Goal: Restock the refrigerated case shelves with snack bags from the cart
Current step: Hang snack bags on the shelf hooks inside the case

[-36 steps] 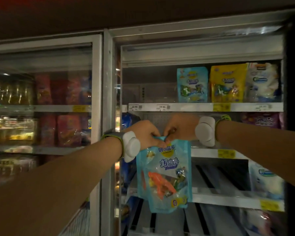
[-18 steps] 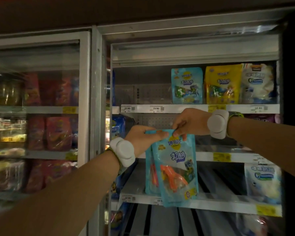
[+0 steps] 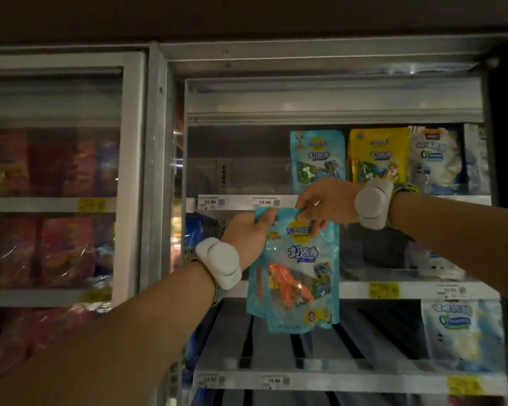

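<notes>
Light-blue snack bags (image 3: 296,276) with an orange picture hang in front of the open refrigerated case, at least two stacked together. My left hand (image 3: 248,234) pinches their top left corner. My right hand (image 3: 324,205) pinches the top edge to the right, just below the top shelf's rail (image 3: 238,202). On the top shelf stand a blue bag (image 3: 317,159), a yellow bag (image 3: 379,155) and a white bag (image 3: 436,159). The left half of that shelf is bare. The cart is out of view.
The shelf (image 3: 417,290) behind the bags is dark and mostly bare, and a white bag (image 3: 461,332) stands lower right. A closed glass door (image 3: 53,183) to the left shows red packages. The case's metal frame (image 3: 159,171) separates both sections.
Both hands have lifted the blue bags upward toward the top shelf's rail, and my view has tilted up. The right hand now sits higher than the left.
</notes>
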`<state>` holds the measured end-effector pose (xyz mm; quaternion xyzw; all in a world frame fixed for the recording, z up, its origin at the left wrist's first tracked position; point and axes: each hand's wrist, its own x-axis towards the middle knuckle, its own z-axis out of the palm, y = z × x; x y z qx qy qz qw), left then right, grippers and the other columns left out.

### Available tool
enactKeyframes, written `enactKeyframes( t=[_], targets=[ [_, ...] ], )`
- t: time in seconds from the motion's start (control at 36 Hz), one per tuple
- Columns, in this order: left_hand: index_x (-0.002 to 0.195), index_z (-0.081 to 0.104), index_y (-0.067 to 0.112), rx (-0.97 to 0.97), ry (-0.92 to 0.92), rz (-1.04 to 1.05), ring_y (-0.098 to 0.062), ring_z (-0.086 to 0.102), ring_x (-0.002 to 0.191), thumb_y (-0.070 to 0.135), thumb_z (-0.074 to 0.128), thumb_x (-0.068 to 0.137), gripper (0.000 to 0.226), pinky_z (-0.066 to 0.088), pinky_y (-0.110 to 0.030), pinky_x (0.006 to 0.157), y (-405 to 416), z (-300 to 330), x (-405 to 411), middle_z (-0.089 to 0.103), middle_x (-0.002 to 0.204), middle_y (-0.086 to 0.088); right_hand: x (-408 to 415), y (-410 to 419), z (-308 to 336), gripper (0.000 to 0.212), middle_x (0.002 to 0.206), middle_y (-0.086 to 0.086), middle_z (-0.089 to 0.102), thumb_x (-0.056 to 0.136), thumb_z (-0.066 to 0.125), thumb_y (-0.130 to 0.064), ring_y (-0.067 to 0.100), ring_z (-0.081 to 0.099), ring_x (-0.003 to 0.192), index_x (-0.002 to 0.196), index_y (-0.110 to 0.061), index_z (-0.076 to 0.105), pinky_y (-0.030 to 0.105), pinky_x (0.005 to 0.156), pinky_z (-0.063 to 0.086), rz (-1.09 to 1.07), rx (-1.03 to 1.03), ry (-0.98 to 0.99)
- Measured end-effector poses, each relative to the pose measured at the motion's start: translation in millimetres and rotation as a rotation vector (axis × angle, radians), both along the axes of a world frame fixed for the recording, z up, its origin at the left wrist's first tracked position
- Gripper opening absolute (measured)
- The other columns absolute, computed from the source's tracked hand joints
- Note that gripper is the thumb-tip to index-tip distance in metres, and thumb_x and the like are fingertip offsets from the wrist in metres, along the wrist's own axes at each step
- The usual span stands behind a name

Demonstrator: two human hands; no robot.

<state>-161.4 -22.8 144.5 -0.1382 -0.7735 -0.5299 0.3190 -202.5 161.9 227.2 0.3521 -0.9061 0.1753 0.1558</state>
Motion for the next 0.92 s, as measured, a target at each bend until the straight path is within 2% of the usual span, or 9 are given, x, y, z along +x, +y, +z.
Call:
enactKeyframes(
  t=[0.17,0.28,0.39,0.56,0.64,0.72,0.78,0.86,0.92],
  targets=[
    [0.096,0.07,0.011,0.068,0.062,0.026,-0.027,0.07,0.09,0.036,0.047,0.104,0.035,0.055,-0.037,0.082,-6.6,11.9,-17.4,0.073,0.093,-0.009,-4.9,-25.1,9.0,0.015,0.094,0.008,0.073,0.093,0.063,-0.013,0.02,0.073,0.069,0.108,-0.01,0.062,0.027,0.065,0.06,-0.011,-0.046,0.053],
    [0.093,0.068,0.007,0.083,0.078,0.027,-0.026,0.068,0.081,0.035,0.045,0.105,0.038,0.054,-0.026,0.068,-13.2,19.5,-26.3,0.071,0.085,-0.011,-5.6,-39.9,16.9,0.019,0.091,0.012,0.074,0.094,0.062,-0.021,0.022,0.073,0.072,0.108,-0.008,0.064,0.035,0.072,0.061,-0.052,0.016,0.112],
    [0.094,0.064,-0.002,0.134,0.09,-0.011,-0.042,0.066,0.095,0.038,0.046,0.104,0.045,0.054,-0.051,0.086,-22.1,27.1,-33.2,0.069,0.099,-0.027,-6.6,-51.2,29.4,0.021,0.088,0.008,0.074,0.094,0.062,-0.022,0.017,0.073,0.069,0.108,-0.007,0.063,0.034,0.073,0.061,-0.112,0.064,0.149],
    [0.077,0.061,0.013,0.165,0.067,-0.012,-0.038,0.069,0.092,0.035,0.048,0.103,0.037,0.056,-0.049,0.085,-29.2,43.4,-42.1,0.071,0.092,-0.02,-7.5,-63.2,49.3,0.018,0.074,0.002,0.074,0.094,0.061,-0.026,0.011,0.072,0.064,0.099,-0.009,0.065,0.029,0.074,0.06,-0.186,0.154,0.201],
    [0.097,0.068,0.006,0.188,0.08,-0.019,-0.033,0.07,0.089,0.037,0.053,0.101,0.035,0.057,-0.049,0.084,-31.1,50.7,-47.2,0.072,0.096,-0.016,-8.2,-67.1,59.1,0.018,0.074,0.005,0.074,0.094,0.061,-0.025,0.014,0.072,0.065,0.097,-0.008,0.065,0.029,0.072,0.06,-0.199,0.149,0.23],
    [0.109,0.065,0.009,0.165,0.095,-0.037,-0.023,0.07,0.085,0.036,0.058,0.098,0.03,0.058,-0.037,0.075,-35.1,56.9,-54.8,0.072,0.098,-0.008,-9.9,-71.3,66.8,0.015,0.078,0.006,0.075,0.094,0.061,-0.024,0.014,0.072,0.066,0.097,-0.01,0.064,0.024,0.069,0.057,-0.243,0.129,0.287],
    [0.113,0.062,0.011,0.147,0.099,-0.045,-0.017,0.068,0.082,0.034,0.065,0.094,0.03,0.055,-0.029,0.067,-37.7,61.0,-60.7,0.07,0.095,-0.002,-11.9,-73.5,73.6,0.012,0.075,0.003,0.074,0.095,0.06,-0.025,0.013,0.072,0.066,0.096,-0.013,0.065,0.026,0.073,0.055,-0.279,0.131,0.334],
    [0.116,0.06,0.015,0.103,0.108,-0.087,-0.017,0.072,0.088,0.05,0.078,0.069,0.061,0.059,-0.041,0.082,-38.6,64.9,-68.4,0.073,0.1,0.001,-15.9,-75.1,86.2,0.01,0.067,-0.002,0.07,0.095,0.057,-0.023,0.014,0.071,0.069,0.096,-0.016,0.065,0.03,0.079,0.054,-0.305,0.122,0.396],
    [0.119,0.056,0.015,0.085,0.117,-0.112,-0.015,0.072,0.09,0.05,0.083,0.061,0.073,0.06,-0.043,0.083,-38.3,67.6,-72.5,0.074,0.103,0.002,-17.4,-76.6,95.2,0.012,0.071,0.001,0.072,0.096,0.056,-0.024,0.015,0.07,0.072,0.101,-0.016,0.064,0.03,0.081,0.053,-0.323,0.123,0.432]
  ],
)
